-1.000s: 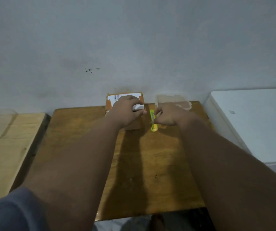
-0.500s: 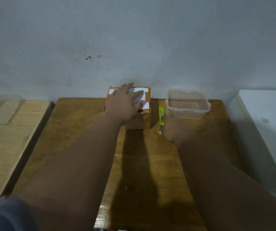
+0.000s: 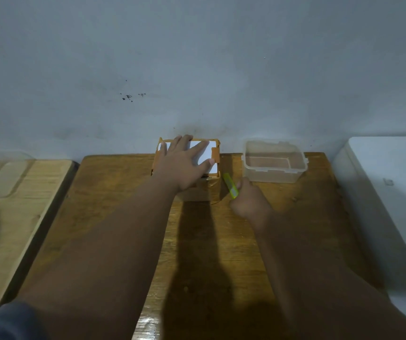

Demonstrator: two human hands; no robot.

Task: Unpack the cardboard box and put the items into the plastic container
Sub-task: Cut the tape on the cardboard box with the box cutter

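Observation:
A small cardboard box (image 3: 204,190) with a white label and orange tape stands at the far edge of the wooden table (image 3: 113,192), against the wall. My left hand (image 3: 184,165) lies flat on its top, fingers spread. To the right of the box my right hand (image 3: 248,202) is closed around a yellow-green utility knife (image 3: 230,185), whose tip points up toward the box's right side. An empty clear plastic container (image 3: 274,163) without a lid stands further right, at the table's back edge.
A lighter wooden surface (image 3: 13,217) adjoins the table on the left. A white appliance or cabinet (image 3: 393,182) stands close on the right. The grey wall (image 3: 197,69) rises directly behind the box and container.
My left hand went from gripping the box's front to lying flat on its top. My right hand drew the knife back toward me, uncovering the plastic container.

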